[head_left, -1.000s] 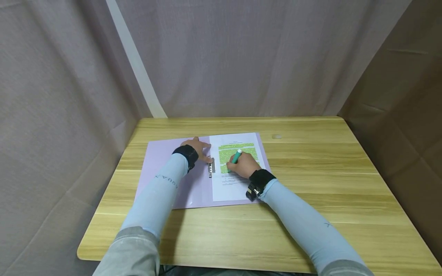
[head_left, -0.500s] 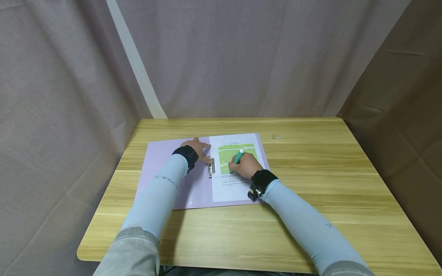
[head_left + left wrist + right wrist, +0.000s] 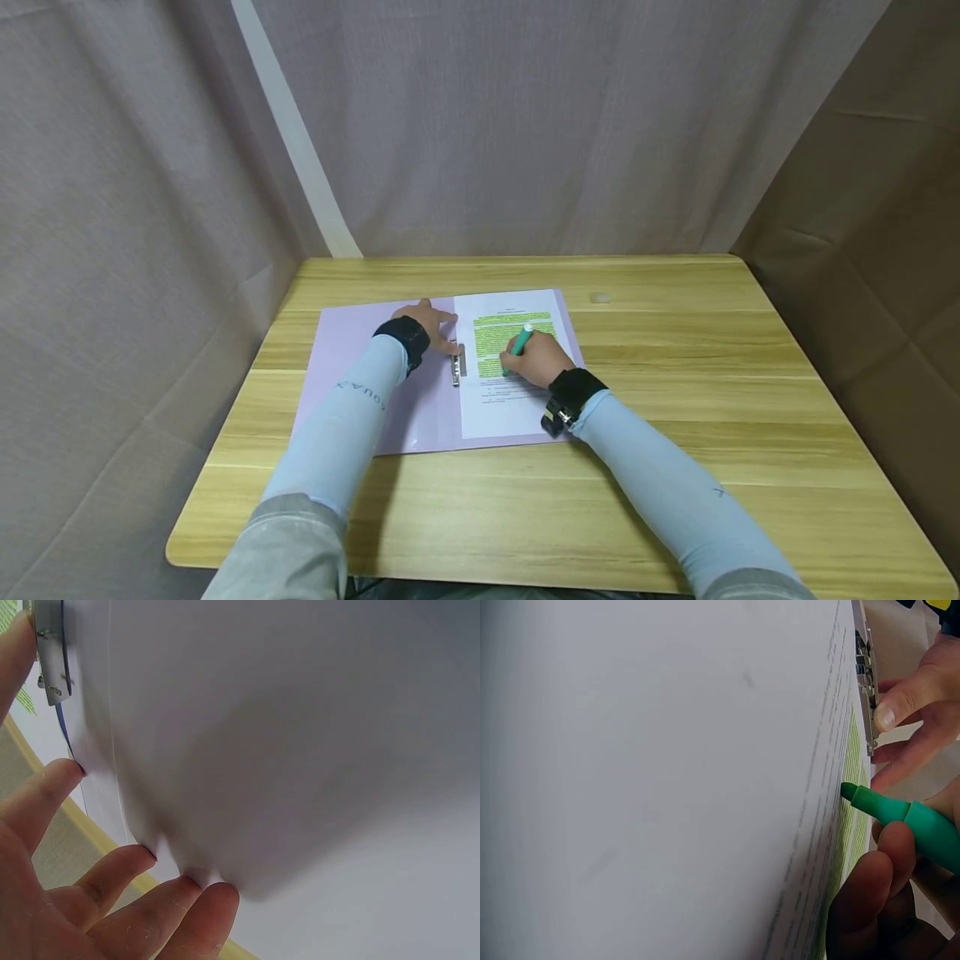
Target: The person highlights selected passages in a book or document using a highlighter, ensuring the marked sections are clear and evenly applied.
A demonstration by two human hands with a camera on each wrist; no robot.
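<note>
Right hand (image 3: 534, 360) first: pinching the green highlighter (image 3: 519, 339) between thumb and curled fingers, setting its tip on the printed sheet (image 3: 498, 408) at the lower end of the lines already coloured green. Pressing down with the left hand (image 3: 429, 321), fingers spread flat on the lilac folder (image 3: 352, 350), thumb against the metal clip (image 3: 459, 364). Probably worth dragging the tip level and lightly along each line, pinning the folder against sliding. Working mid-table (image 3: 675, 400), well away from every edge, with open wood to the right and only a small pale object (image 3: 600, 297) beyond the sheet's far corner.
</note>
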